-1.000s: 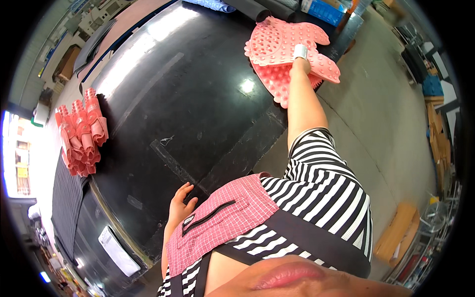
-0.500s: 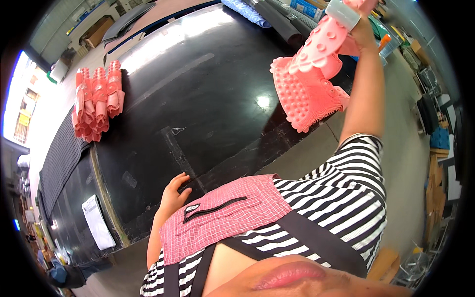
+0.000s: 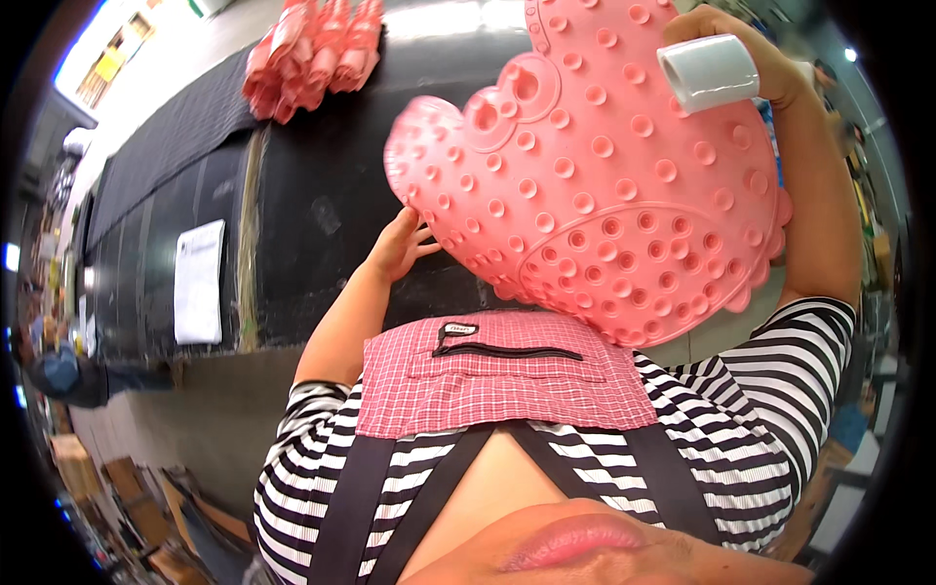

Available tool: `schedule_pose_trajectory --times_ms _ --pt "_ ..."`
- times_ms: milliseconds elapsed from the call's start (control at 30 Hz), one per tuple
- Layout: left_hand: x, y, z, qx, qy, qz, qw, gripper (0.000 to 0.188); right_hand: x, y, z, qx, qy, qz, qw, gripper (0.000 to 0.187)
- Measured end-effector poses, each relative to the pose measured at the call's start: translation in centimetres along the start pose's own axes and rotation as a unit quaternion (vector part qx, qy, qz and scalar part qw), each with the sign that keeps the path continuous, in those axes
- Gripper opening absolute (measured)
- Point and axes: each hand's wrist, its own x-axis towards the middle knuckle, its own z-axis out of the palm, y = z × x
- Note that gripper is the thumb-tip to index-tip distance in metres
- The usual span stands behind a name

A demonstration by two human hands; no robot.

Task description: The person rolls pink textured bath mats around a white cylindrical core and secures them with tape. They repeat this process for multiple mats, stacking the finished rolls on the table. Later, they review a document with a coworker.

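A large pink rubber bath mat [image 3: 595,185] with small suction cups hangs spread out above the table's near edge. It is shaped like an animal, with round lobes at the left. My right hand [image 3: 726,31] grips its upper right part; the fingers are partly hidden. A short translucent white tube [image 3: 710,74] sits against that hand, over the mat. By the mat's lower left edge is my left hand [image 3: 398,246], fingers apart, the fingertips touching or very near the rim.
Several rolled pink mats [image 3: 317,54] lie bundled on the black table [image 3: 312,224] at the far left. A white printed sheet [image 3: 200,283] rests near the table's front edge. Dark ribbed matting [image 3: 175,136] covers the left part. Another person [image 3: 78,375] is at the far left.
The mat has come from the far right to in front of me and now hangs unfolded. My left hand has risen to its edge. The view has turned left.
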Motion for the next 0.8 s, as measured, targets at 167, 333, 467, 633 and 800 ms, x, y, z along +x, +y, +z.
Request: schedule_pose_trajectory --times_ms 167,333,467,633,800 --pt "-5.5 2.0 3.3 -0.100 -0.056 0.228 0.967 0.068 3.8 0.3 1.0 -0.056 -0.072 -0.010 0.996 0.033" --pt "-8.3 3.6 10.5 0.183 0.020 0.266 0.946 0.033 1.3 2.3 2.0 -0.287 -0.024 -0.019 0.957 0.037" --pt "-3.3 1.2 15.5 0.377 -0.025 0.392 0.839 0.038 -3.5 4.9 2.2 0.212 0.162 0.368 0.891 0.027" --pt "-3.4 1.0 19.2 0.343 -0.237 0.222 0.881 0.061 -8.3 -1.7 6.9 -0.105 0.092 0.348 0.927 0.014" --pt "-0.7 -5.9 18.0 0.326 -0.164 0.490 0.792 0.038 -5.7 -6.1 10.5 -0.370 0.043 0.225 0.900 0.017"
